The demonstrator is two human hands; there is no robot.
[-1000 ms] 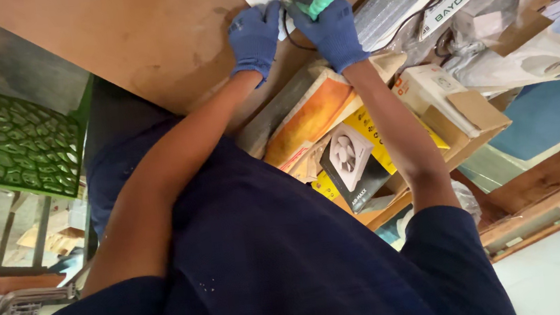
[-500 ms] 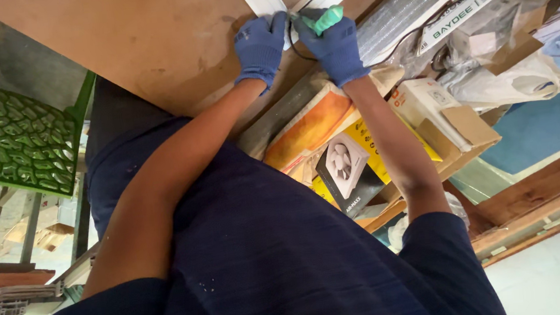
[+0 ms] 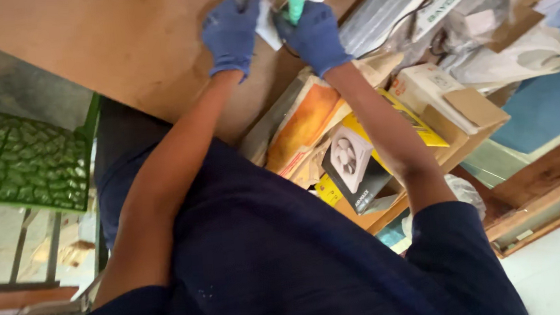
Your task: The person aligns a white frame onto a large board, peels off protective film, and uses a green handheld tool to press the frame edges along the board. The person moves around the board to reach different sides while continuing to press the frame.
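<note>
Nearby, yellow carton (image 3: 420,120) beside right hand (image 3: 315,36).

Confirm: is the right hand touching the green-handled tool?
Touching. The head view shows the gloved right hand wrapped around the green-handled tool, only its end showing.

Cardboard packages crowd the space beside a plywood board (image 3: 112,50). A dark box picturing a white round fan (image 3: 351,166) lies tilted near the centre, just beside the person's forearm. A flat yellow package (image 3: 420,123) sits partly under that forearm, and an orange and cream carton (image 3: 304,124) rests against the board's edge. Farther out stands a pale box with a brown open flap (image 3: 449,97). Toward the upper edge lies a long white carton with green lettering (image 3: 450,4), near a crumpled white plastic bag (image 3: 523,55). No screens or signs show.
</note>
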